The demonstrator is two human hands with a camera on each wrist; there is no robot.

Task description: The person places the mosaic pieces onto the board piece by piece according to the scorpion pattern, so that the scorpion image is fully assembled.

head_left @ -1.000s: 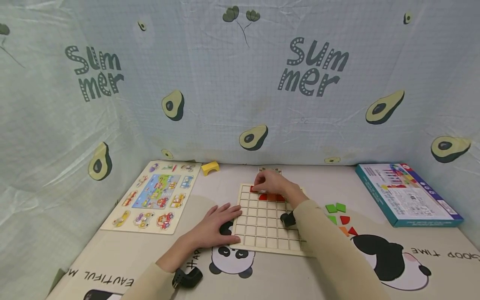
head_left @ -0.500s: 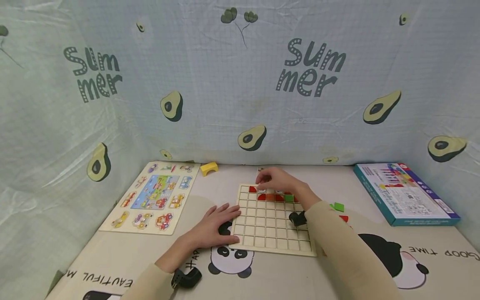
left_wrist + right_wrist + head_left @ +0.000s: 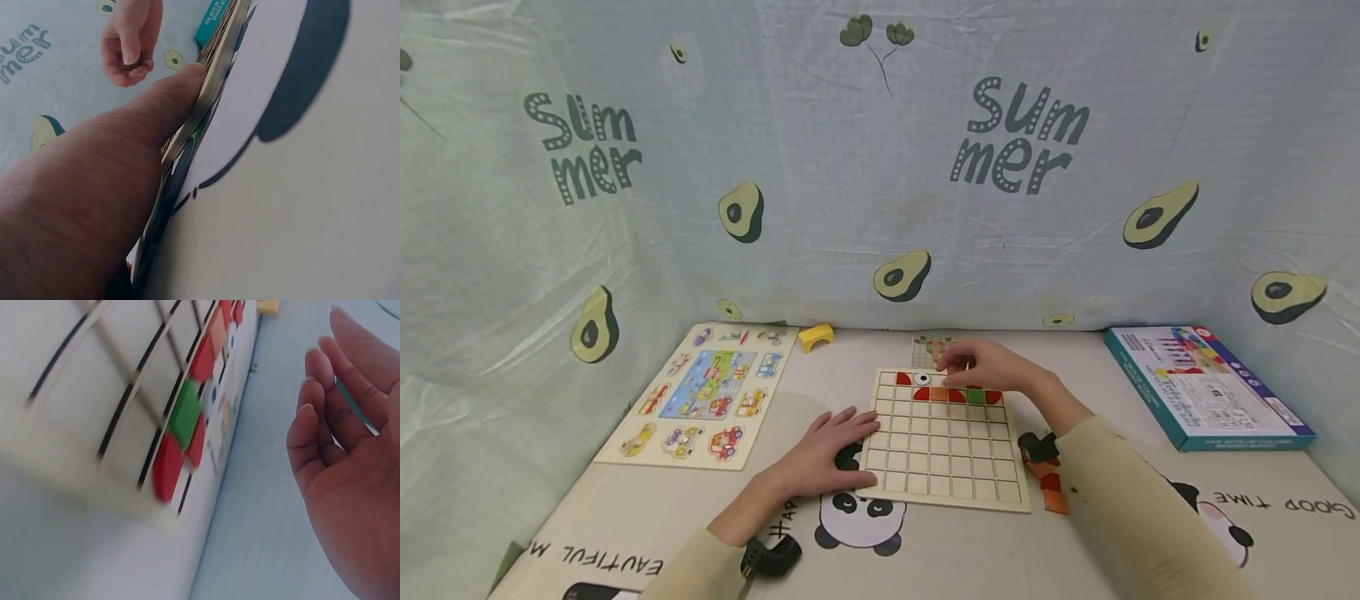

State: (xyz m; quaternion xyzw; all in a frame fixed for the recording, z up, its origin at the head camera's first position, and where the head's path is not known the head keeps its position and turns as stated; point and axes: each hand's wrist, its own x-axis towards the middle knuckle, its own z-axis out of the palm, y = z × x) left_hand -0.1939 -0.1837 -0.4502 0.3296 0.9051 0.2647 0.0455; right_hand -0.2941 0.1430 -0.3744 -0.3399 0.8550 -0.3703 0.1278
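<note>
A wooden grid board (image 3: 928,458) lies on the table in the head view. Its far rows hold a red piece (image 3: 904,379), a white eye tile (image 3: 922,379), an orange tile (image 3: 939,393) and a green tile (image 3: 975,396), with more red pieces between. My left hand (image 3: 831,454) rests at the board's left edge, fingers spread; in the left wrist view its thumb (image 3: 172,94) touches the edge. Above the far rows, my right hand (image 3: 992,364) hovers with fingers loosely bent. The right wrist view shows nothing between its fingers (image 3: 306,428).
Behind the board lies a small pattern card (image 3: 923,352), partly covered by the right hand. Loose red and orange pieces (image 3: 1055,500) lie right of the board, partly under the right arm. Further out are a vehicle puzzle (image 3: 625,429), a yellow arch block (image 3: 816,337) and a teal-edged box (image 3: 1232,443).
My right hand has moved right along the board's far rows, uncovering the eye tile and the coloured row. The right arm now hides the loose green pieces. The left hand stays put.
</note>
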